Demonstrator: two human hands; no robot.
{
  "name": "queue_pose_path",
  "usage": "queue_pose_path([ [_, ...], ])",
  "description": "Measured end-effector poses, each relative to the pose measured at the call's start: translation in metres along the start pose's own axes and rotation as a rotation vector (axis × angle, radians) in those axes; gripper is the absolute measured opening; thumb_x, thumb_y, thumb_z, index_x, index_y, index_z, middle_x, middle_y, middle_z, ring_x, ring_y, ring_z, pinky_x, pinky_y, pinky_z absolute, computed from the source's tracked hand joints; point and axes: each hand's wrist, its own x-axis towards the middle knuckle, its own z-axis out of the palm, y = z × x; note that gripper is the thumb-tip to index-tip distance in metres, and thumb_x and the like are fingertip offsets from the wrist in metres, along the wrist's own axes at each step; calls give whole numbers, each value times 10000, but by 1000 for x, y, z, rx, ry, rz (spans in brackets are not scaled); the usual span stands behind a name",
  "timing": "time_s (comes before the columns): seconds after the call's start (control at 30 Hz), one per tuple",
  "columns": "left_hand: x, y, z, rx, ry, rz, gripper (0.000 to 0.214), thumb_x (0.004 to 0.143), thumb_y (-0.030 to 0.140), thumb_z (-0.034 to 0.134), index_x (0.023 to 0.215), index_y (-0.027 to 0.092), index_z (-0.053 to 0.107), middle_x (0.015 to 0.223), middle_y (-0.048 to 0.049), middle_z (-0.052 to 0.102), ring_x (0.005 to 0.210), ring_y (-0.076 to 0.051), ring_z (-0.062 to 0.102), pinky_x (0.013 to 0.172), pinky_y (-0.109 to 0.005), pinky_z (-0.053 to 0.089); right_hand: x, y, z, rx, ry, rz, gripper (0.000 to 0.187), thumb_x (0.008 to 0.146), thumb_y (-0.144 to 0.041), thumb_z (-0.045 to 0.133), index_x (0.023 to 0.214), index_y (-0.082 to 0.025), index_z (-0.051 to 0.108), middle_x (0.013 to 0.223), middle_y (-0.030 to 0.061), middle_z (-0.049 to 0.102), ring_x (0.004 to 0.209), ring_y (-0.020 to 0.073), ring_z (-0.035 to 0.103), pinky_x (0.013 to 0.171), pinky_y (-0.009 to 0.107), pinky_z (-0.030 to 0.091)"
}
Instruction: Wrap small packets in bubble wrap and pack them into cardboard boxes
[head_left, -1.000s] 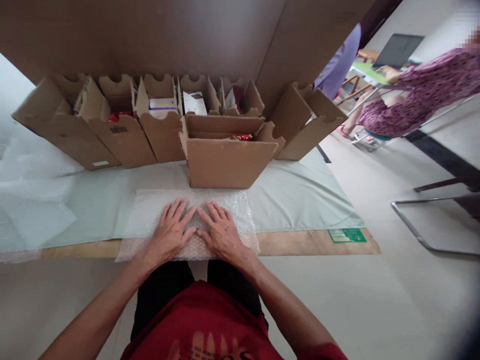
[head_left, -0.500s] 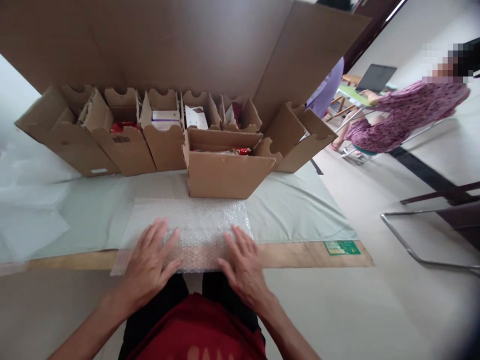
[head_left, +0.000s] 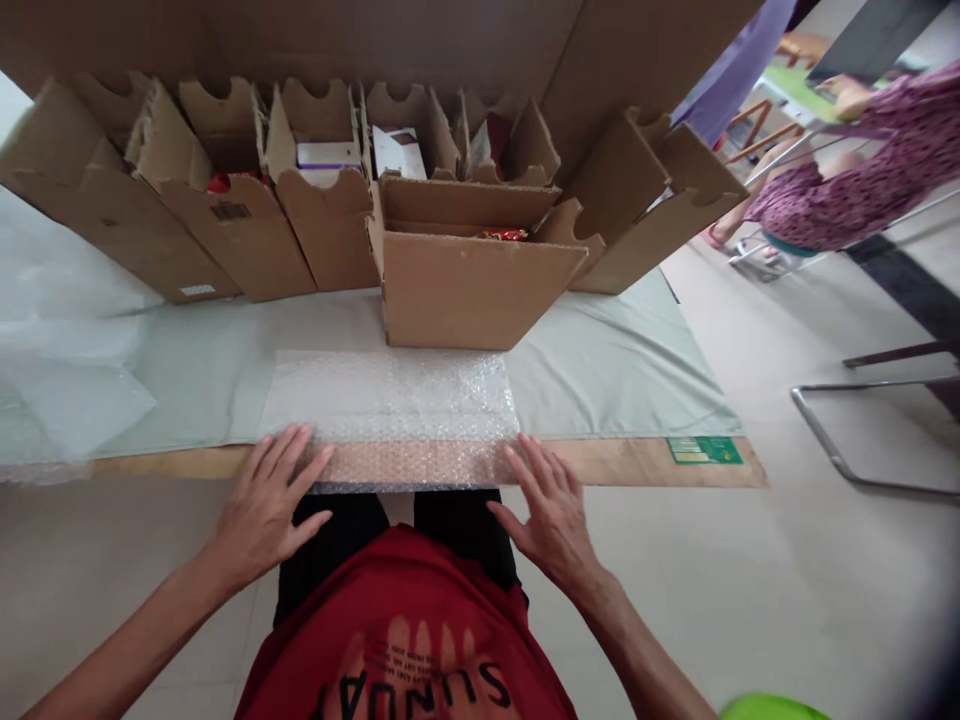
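Observation:
A sheet of bubble wrap (head_left: pixel 397 410) lies flat at the front edge of the table, partly over a pale green cloth (head_left: pixel 615 380) and partly over bare wood. My left hand (head_left: pixel 266 500) is open, its fingertips at the sheet's left front corner. At the opposite side, my right hand (head_left: pixel 547 500) is also open, fingers spread, with the tips by the sheet's right edge. Neither hand grips anything. Just behind the sheet stands a cardboard box (head_left: pixel 480 295) with a red packet (head_left: pixel 504 235) showing inside.
Several open cardboard bins (head_left: pixel 330 225) line the back against a tall cardboard panel (head_left: pixel 300 40). More clear plastic wrap (head_left: pixel 82 390) is heaped at the left. A green card (head_left: pixel 705 450) lies at the right edge. A person in patterned clothing (head_left: pixel 885 160) sits beyond, near a metal-framed chair (head_left: pixel 825 450).
My hands have moved apart, from on top of the bubble wrap out to its two sides. The view has tilted down, showing more of the red shirt.

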Motion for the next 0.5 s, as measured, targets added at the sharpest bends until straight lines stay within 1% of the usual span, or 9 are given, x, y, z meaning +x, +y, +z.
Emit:
queue_pose_path([
  [0.1, 10, -10, 8, 54, -39, 72, 624, 941, 226, 599, 1544, 208, 442, 1590, -207, 468, 1473, -391, 450, 1214, -601, 342, 16, -1, 11, 11, -88, -85, 569, 942, -298, 626, 1482, -180, 490, 1527, 199, 545, 1412, 351, 511, 1113, 529, 420],
  [0.17, 9, -16, 8, 54, -26, 93, 603, 945, 153, 552, 1537, 217, 457, 1568, -182, 507, 1462, -355, 475, 1224, -571, 346, 20, 4, 12, 30, -110, -107, 484, 951, -232, 589, 1431, -185, 549, 1491, 180, 585, 1387, 335, 534, 1093, 520, 442],
  [0.23, 4, -21, 6, 13, 5, 92, 610, 938, 113, 523, 1533, 238, 470, 1550, -152, 539, 1454, -323, 492, 1233, -549, 355, 21, 11, 8, 61, -116, -109, 425, 953, -196, 572, 1376, -187, 603, 1440, 169, 628, 1335, 327, 572, 1056, 514, 475],
  [0.3, 0, -24, 3, -54, 31, 75, 597, 931, 103, 512, 1505, 267, 513, 1515, -118, 584, 1430, -300, 525, 1229, -536, 380, 21, 16, 3, 101, -126, -108, 377, 952, -184, 573, 1321, -195, 651, 1385, 159, 663, 1281, 320, 602, 1019, 508, 503],
  [0.4, -2, -28, 0, -163, 65, 39, 520, 928, 113, 521, 1400, 305, 624, 1426, -80, 664, 1366, -278, 592, 1193, -522, 445, 24, 22, -4, 177, -155, -132, 303, 967, -185, 571, 1233, -225, 708, 1292, 129, 709, 1221, 295, 633, 983, 490, 530],
  [0.5, 1, -30, -2, -236, 109, 26, 438, 915, 108, 552, 1277, 298, 708, 1323, -74, 729, 1290, -276, 651, 1131, -514, 509, 28, 23, -6, 246, -151, -156, 247, 991, -191, 561, 1143, -250, 746, 1224, 100, 742, 1176, 270, 662, 949, 469, 550],
])
